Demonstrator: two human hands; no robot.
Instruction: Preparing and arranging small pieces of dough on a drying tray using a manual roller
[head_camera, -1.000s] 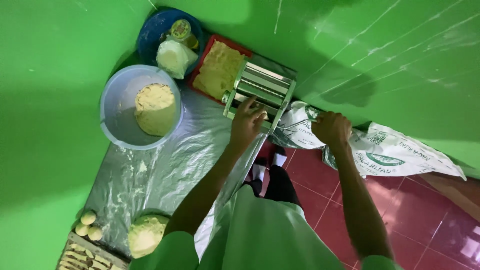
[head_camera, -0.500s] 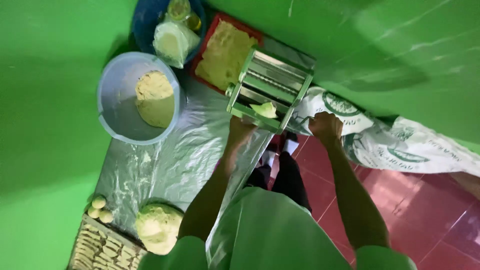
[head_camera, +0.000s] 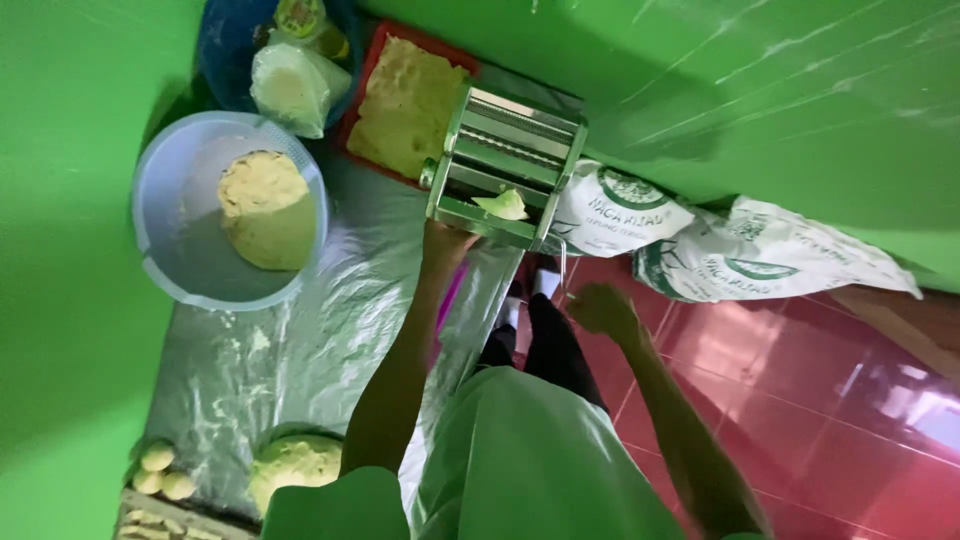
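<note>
Our left hand (head_camera: 443, 240) rests against the near edge of the metal pasta roller (head_camera: 505, 165), fingers bent under its lip; we cannot tell whether they truly grip it. A pale strip of dough (head_camera: 503, 205) lies in the roller's slot, just right of that hand. Our right hand (head_camera: 603, 308) is clenched around the crank handle (head_camera: 563, 262), low and to the right of the machine. Left of the roller sit a white basin (head_camera: 160, 255) holding a dough lump (head_camera: 266, 208) and a red tray (head_camera: 372, 70) of flattened dough. Printed sacks (head_camera: 770, 260) lie to the right on the red floor (head_camera: 850, 400).
</note>
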